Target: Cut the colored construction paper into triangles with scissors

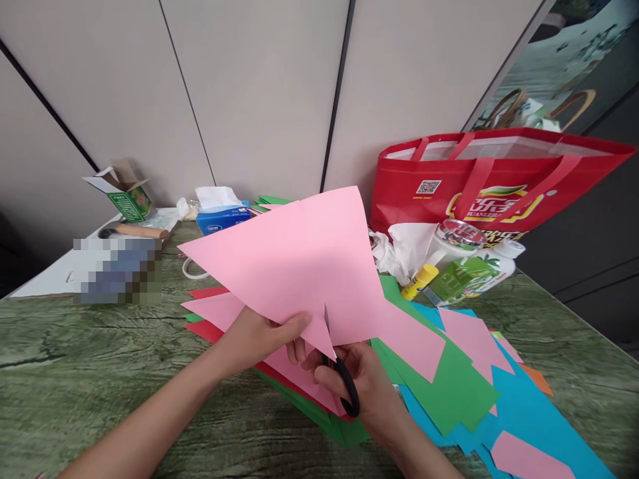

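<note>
A large sheet of pink paper (309, 253) is held up over the table, its lower edge toward me. My left hand (272, 336) grips that edge, thumb on top and fingers beneath. Black-handled scissors (349, 389) are in my right hand (362, 376), fingers through the loops. One blade shows above the paper and the cut runs inward from the lower edge, beside my left thumb. Below lies a stack of red, pink and green sheets (299, 379), partly hidden by the raised sheet and my hands.
Green paper (444, 379), blue paper (534, 412) and pink scraps lie at the right. Behind them stand a yellow glue stick (420, 282), a green carton (456, 279) and a red bag (439, 173). A blue tissue box (222, 218) and a green box (130, 203) stand at the back left.
</note>
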### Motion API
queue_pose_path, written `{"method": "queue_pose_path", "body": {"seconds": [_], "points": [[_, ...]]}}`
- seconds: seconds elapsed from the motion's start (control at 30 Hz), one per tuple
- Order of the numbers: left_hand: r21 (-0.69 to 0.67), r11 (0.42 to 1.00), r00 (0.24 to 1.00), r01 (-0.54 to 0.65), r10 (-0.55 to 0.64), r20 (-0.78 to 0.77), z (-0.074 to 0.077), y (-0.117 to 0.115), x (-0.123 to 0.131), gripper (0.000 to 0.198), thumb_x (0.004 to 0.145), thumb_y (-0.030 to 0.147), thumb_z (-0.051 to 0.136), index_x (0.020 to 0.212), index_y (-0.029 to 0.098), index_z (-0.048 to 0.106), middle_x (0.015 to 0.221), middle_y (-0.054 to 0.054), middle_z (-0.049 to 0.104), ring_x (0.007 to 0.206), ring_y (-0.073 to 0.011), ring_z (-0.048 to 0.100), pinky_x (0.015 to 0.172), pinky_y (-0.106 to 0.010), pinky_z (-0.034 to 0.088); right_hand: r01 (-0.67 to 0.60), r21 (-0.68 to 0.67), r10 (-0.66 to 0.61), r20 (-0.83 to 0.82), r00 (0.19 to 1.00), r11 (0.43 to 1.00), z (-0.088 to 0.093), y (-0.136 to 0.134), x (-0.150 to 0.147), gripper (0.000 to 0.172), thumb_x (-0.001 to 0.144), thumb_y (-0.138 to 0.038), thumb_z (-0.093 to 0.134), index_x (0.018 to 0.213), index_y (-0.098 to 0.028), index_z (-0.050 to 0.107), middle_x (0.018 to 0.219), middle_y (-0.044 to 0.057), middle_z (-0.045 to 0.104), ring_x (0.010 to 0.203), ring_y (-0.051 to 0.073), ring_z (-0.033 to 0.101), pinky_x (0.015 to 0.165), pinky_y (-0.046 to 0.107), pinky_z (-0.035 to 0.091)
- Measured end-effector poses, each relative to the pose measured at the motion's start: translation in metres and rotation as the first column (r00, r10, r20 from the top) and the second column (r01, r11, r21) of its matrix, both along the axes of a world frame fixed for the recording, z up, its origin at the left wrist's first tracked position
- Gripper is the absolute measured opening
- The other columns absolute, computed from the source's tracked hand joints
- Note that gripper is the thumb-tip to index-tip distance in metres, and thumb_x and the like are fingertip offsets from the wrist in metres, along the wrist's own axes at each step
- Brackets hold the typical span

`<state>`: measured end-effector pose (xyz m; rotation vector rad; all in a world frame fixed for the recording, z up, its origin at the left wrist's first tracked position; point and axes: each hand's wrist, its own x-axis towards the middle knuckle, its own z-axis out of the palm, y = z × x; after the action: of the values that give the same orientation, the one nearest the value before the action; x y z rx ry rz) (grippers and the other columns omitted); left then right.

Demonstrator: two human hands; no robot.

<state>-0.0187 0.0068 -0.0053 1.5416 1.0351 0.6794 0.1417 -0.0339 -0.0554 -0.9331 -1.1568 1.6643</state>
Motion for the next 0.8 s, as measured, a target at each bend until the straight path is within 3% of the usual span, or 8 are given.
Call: {"method": "queue_pose_path", "body": {"seconds": [0.5, 0.8], "points": [[-0.059, 0.998, 0.998, 0.031, -0.028, 0.054, 0.0043, -0.0018, 0.0019, 0.029, 0.080, 0.028, 0.048, 0.056, 0.018, 0.060, 0.047, -0.001, 0.065, 0.045, -0.0149, 0.060, 0.052, -0.026, 0.049, 0.030, -0.042, -0.026, 0.101, 0.995, 0.999, 0.0042, 0.0009, -0.0048, 0.029, 0.055, -0.038, 0.072, 0.056, -0.018, 0.050, 0.049, -0.003, 0.047, 0.045, 0.011, 0.041, 0.043, 0.023, 0.033], [-0.073, 0.997, 0.999, 0.016, -0.012, 0.051, 0.0042, -0.0012, 0.0022, 0.026, 0.080, 0.027, 0.049, 0.059, 0.015, 0.060, 0.046, -0.001, 0.064, 0.044, -0.0141, 0.060, 0.051, -0.026, 0.048, 0.043, -0.070, -0.034, 0.135, 0.990, 0.997, 0.0033, 0.0008, -0.0045, 0.030, 0.054, -0.034, 0.072, 0.048, -0.018, 0.047, 0.043, -0.004, 0.046, 0.038, 0.009, 0.039, 0.037, 0.022, 0.033]]}}
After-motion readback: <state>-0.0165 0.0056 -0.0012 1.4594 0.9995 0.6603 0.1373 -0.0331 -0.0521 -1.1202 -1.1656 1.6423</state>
